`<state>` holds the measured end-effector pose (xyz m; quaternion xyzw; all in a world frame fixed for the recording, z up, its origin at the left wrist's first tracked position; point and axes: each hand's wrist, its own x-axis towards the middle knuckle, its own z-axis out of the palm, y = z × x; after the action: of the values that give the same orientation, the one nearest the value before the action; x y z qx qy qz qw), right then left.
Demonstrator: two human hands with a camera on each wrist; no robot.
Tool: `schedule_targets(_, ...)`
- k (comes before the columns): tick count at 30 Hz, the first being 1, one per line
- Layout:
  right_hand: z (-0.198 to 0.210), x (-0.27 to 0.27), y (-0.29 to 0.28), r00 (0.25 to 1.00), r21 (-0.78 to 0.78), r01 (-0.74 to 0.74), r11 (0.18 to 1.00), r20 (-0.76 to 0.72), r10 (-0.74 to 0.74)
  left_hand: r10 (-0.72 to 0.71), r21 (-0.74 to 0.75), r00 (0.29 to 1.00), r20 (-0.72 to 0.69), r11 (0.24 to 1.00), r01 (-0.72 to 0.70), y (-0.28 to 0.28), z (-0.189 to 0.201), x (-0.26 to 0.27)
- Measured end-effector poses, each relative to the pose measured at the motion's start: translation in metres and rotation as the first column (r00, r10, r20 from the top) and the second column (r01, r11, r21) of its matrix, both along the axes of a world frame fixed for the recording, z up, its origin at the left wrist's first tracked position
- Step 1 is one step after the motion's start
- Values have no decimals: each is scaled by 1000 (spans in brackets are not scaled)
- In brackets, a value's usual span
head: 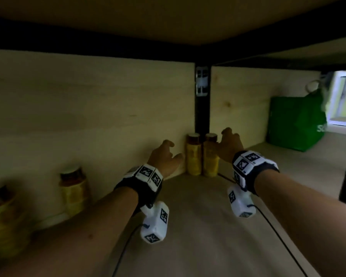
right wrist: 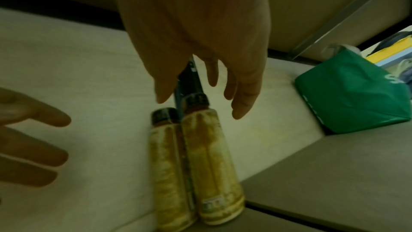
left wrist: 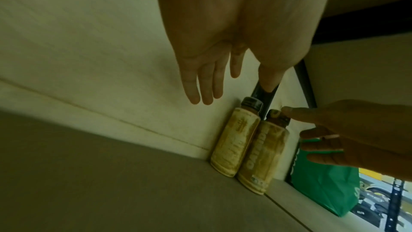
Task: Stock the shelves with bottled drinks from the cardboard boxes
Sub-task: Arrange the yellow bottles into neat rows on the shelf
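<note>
Shelf (head: 208, 226) deep, dim; green bag (head: 296, 124) far right. Two yellow bottles (head: 202, 156) upright, touching, tucked into back corner, probably to fill from rear. Left hand (head: 164, 156) and right hand (head: 230, 144) flank them, fingers loose, holding nothing.

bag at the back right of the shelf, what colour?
Green, with white lettering on the bag; it shows best in the right wrist view.

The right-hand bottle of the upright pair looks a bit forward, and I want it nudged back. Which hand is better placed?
Probably right. The right hand is open beside that bottle; the left hand has the other bottle in between.
</note>
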<state>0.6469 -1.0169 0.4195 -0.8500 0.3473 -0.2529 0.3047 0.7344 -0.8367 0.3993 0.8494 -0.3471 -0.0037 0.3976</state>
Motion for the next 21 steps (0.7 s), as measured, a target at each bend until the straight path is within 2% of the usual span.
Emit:
schedule_targets(2,-9,9,-12,997,34,-64,997,-42,66,-2,21,1000,18,1000,2,-28,3,12)
schedule_targets(8,-28,30,-31,997,-98,-79,992,-2,79,-21,48,979,201,999,11,-94,13,31)
schedule_targets(11,-24,29,-42,985,-103,-166,981,-73,159,15,-21,965,263,1000,-10,-112,-1,35)
schedule_targets(13,-19,26,-45,974,-93,-215,972,-98,206,-13,-94,985,170,995,29,-113,-13,39)
schedule_targets(15,-15,21,-42,961,-69,-266,961,-94,260,-77,-102,990,121,991,90,-107,-21,44)
schedule_targets(18,-14,7,-28,943,-28,-328,944,-72,325,-106,5,988,108,994,106,-87,-20,38)
schedule_targets(21,-13,-11,-4,930,-60,-357,932,-117,348,-95,94,995,35,991,91,-56,-16,13)
